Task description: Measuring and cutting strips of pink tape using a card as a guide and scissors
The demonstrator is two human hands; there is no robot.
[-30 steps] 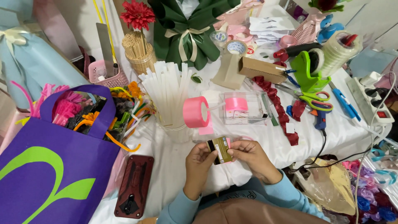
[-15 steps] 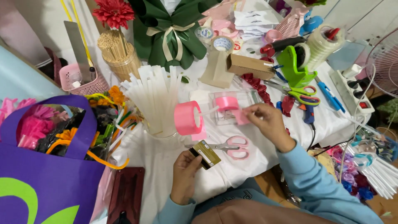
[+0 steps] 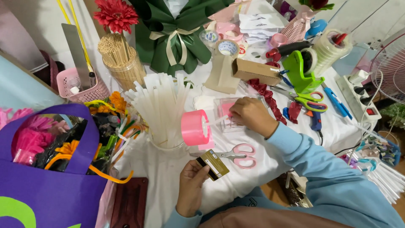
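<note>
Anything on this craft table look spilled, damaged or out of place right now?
Nothing looks spilled or broken. The table is crowded, and the pink ribbon roll sits skewered on a white stick in the stick cup, which looks odd but seems deliberate.

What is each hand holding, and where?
Left hand pinches a gold card by its lower corner. Right hand rests on a clear box, holding nothing visible.

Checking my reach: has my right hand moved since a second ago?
Yes. The right hand left the small gold card and went up the table to the clear plastic box.
</note>
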